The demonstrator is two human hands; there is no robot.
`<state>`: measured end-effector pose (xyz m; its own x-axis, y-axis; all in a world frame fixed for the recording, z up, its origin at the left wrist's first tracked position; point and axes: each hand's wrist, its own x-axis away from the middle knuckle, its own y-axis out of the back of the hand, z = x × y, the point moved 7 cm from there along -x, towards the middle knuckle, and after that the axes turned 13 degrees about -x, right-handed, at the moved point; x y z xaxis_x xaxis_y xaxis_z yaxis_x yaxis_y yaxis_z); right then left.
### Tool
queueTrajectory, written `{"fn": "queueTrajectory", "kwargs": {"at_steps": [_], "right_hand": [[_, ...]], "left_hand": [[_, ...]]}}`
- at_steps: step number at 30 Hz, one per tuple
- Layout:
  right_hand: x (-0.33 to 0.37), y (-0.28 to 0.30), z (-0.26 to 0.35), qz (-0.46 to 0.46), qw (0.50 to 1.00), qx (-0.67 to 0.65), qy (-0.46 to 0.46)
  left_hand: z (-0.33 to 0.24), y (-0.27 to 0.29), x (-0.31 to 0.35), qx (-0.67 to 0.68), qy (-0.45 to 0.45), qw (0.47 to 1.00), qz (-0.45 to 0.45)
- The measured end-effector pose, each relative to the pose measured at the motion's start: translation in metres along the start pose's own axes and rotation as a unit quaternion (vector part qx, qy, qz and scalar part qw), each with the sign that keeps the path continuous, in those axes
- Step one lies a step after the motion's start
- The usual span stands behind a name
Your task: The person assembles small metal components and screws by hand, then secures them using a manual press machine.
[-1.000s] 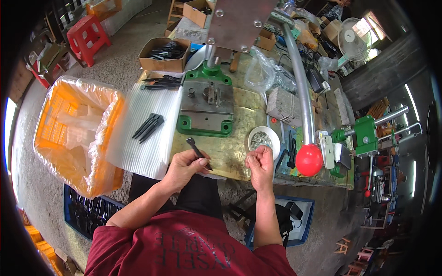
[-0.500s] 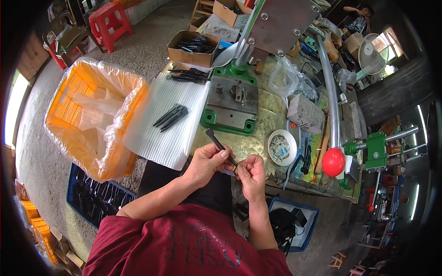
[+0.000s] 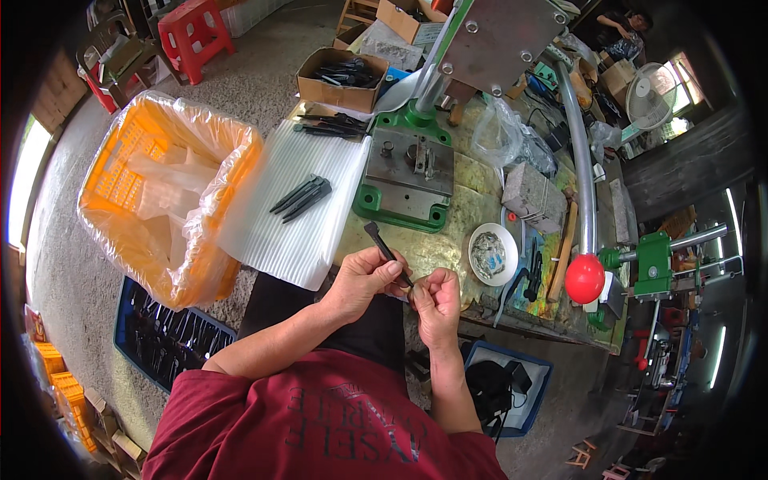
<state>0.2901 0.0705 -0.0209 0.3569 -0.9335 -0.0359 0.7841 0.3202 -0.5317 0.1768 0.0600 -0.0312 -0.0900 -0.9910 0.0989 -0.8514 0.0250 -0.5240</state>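
My left hand pinches a slim black part between thumb and fingers; its wider end points up and away from me. At the part's lower end, the fingers of my right hand are pressed together. Whatever they grip there is too small and covered to make out. Several similar black parts lie side by side on a white ribbed foam sheet to the left. More black parts rest at the sheet's far end. Beyond my hands stands a green press with a steel fixture on its base.
A white bowl of small shiny pieces sits to the right, near a grey block. The press lever ends in a red ball. A plastic-lined orange crate stands left; a cardboard box is at the back.
The view has shifted slightly, moving the table things a little right and up. My hands keep the same hold, and the black part stands slightly steeper.
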Motion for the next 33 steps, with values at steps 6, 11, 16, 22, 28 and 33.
{"fn": "queueTrajectory", "kwargs": {"at_steps": [6,11,16,22,28,33], "right_hand": [[0.001,0.0,0.0,-0.034,0.998,0.029,0.05],[-0.001,0.0,-0.004,-0.076,0.995,0.027,0.055],[-0.004,0.0,-0.005,-0.1,0.993,0.012,0.067],[0.0,0.008,-0.004,-0.11,0.99,0.047,0.077],[0.006,0.016,-0.002,-0.095,0.991,0.024,0.096],[0.007,0.021,-0.001,-0.094,0.991,0.021,0.096]], "left_hand": [[-0.002,0.0,0.001,-0.102,-0.028,0.994,-0.006],[0.002,0.005,0.0,-0.063,-0.027,0.997,-0.047],[-0.001,0.008,0.0,-0.033,-0.032,0.997,-0.066],[-0.008,0.016,-0.007,-0.017,-0.018,0.996,-0.084],[-0.038,0.041,-0.029,-0.075,-0.06,0.987,-0.132],[-0.067,0.055,-0.067,-0.157,-0.099,0.97,-0.159]]}}
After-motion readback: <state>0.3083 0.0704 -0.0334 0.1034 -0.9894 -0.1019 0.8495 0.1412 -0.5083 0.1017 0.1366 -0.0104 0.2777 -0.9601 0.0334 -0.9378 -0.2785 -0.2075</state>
